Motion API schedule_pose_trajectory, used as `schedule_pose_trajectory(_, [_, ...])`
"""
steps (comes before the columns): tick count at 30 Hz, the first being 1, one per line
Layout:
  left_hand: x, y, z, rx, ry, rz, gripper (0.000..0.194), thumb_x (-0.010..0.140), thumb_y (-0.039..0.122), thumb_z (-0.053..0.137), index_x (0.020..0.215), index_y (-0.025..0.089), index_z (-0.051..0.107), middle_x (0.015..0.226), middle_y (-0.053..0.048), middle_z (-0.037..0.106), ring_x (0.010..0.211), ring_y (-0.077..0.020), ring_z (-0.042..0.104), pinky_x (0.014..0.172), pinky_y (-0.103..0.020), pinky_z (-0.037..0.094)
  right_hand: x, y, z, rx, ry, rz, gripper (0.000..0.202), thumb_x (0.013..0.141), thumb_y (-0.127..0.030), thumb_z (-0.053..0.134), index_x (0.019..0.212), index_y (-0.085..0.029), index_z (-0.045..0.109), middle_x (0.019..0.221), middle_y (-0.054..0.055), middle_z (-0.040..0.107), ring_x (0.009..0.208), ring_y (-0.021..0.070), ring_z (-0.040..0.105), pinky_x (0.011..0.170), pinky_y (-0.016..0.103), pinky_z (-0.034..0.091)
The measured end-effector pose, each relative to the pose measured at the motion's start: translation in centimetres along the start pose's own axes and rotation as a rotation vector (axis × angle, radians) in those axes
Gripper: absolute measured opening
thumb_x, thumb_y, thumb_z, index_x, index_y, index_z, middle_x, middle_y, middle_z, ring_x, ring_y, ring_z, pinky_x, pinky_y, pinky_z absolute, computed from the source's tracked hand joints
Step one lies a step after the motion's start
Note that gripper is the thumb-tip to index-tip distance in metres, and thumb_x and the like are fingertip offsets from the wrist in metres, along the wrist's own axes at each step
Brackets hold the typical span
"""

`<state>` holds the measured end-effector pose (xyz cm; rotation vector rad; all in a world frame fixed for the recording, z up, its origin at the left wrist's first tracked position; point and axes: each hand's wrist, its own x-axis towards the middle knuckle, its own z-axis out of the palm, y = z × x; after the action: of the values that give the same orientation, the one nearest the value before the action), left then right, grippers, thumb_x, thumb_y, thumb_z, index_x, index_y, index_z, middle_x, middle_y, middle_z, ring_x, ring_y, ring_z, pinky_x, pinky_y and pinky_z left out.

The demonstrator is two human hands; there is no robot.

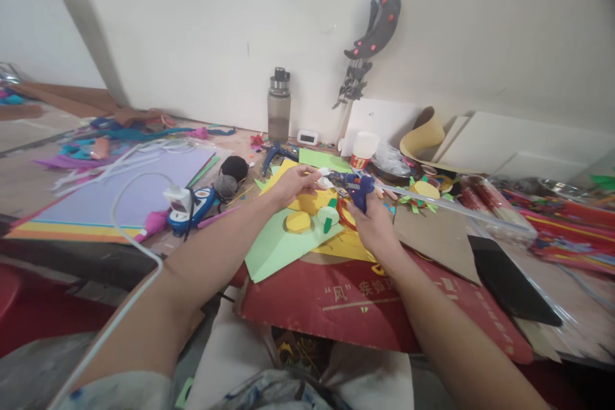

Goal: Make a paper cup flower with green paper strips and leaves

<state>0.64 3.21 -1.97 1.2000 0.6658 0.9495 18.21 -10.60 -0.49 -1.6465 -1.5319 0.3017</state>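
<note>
My right hand [377, 224] is wrapped round the grip of a blue hot glue gun [358, 189], and a long clear glue stick [446, 202] juts from its back. The nozzle points left at a small white piece [325, 178] pinched in the fingertips of my left hand [295, 182]; whether the nozzle touches it I cannot tell. Below the hands, a yellow round paper piece [298, 223] and a pale green disc [328, 216] with dark green strips lie on a light green sheet [269, 250]. Yellow paper [343, 248] lies partly under that sheet.
A red board [307, 301] lies at the table's front edge. Behind stand a water bottle [279, 106] and a paper cup [364, 150]. Left are a blue power strip [192, 211] with a white cable and coloured sheets [120, 186]. A black phone-like slab [512, 278] lies right.
</note>
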Motion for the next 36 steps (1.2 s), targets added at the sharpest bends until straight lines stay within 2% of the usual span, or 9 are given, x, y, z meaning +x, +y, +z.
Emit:
schedule_pose_trajectory(4, [-0.02,0.09,0.11,0.004,-0.008,0.008,0.038,0.070,0.037,0.086,0.086,0.012,0.061,0.076,-0.006,0.073,0.069,-0.0162,0.073,0.056,-0.020,0.049,0.03,0.33,-0.11,0.000,0.029,-0.008,0.049,0.087,-0.037,0.050,0.130,-0.016,0.056,0.104,0.013,0.071,0.093,0.0286,0.063,0.083,0.040,0.046])
schedule_pose_trajectory(9, [-0.08,0.16,0.03,-0.018,0.013,0.016,0.038,0.071,0.037,0.085,0.085,0.013,0.060,0.076,-0.007,0.073,0.068,-0.0154,0.073,0.055,-0.020,0.049,-0.09,0.12,0.00,0.002,0.005,-0.024,0.042,0.084,-0.037,0.053,0.121,-0.019,0.060,0.097,0.011,0.071,0.086,0.0265,0.063,0.080,0.038,0.047])
schedule_pose_trajectory(14, [-0.18,0.05,0.37,0.026,-0.020,-0.010,0.038,0.070,0.038,0.086,0.087,0.012,0.063,0.076,-0.006,0.073,0.069,-0.0158,0.073,0.055,-0.020,0.049,0.08,0.16,-0.19,-0.002,0.024,0.012,0.047,0.085,-0.038,0.050,0.126,-0.017,0.057,0.100,0.012,0.071,0.088,0.0281,0.063,0.080,0.040,0.047])
schedule_pose_trajectory(21, [-0.41,0.77,0.20,-0.006,0.038,0.020,0.036,0.072,0.035,0.085,0.084,0.013,0.060,0.073,-0.005,0.072,0.067,-0.0144,0.071,0.056,-0.019,0.048,-0.09,-0.07,0.01,0.009,-0.001,-0.017,0.049,0.085,-0.034,0.051,0.130,-0.016,0.055,0.101,0.012,0.071,0.089,0.0274,0.063,0.081,0.039,0.047])
schedule_pose_trajectory(26, [-0.36,0.30,0.49,0.005,-0.020,-0.014,0.038,0.071,0.036,0.085,0.088,0.012,0.061,0.079,-0.008,0.074,0.068,-0.0154,0.072,0.055,-0.020,0.047,-0.01,0.01,0.07,0.030,0.014,-0.044,0.047,0.086,-0.034,0.051,0.130,-0.017,0.055,0.102,0.012,0.071,0.090,0.0264,0.063,0.084,0.040,0.047])
schedule_pose_trajectory(30, [-0.16,0.33,0.27,0.003,-0.007,0.002,0.038,0.070,0.037,0.086,0.085,0.012,0.061,0.077,-0.007,0.073,0.068,-0.0154,0.072,0.055,-0.020,0.047,-0.02,0.16,-0.10,0.007,0.034,-0.017,0.047,0.086,-0.036,0.051,0.129,-0.017,0.056,0.104,0.013,0.071,0.092,0.0276,0.063,0.083,0.039,0.047])
schedule_pose_trajectory(36, [-0.26,0.49,0.10,-0.006,0.021,0.010,0.036,0.073,0.037,0.084,0.085,0.013,0.060,0.073,-0.006,0.072,0.067,-0.0145,0.072,0.056,-0.019,0.048,-0.17,-0.30,0.22,0.003,-0.002,-0.016,0.042,0.084,-0.036,0.053,0.122,-0.019,0.059,0.096,0.011,0.073,0.086,0.0265,0.065,0.078,0.037,0.048])
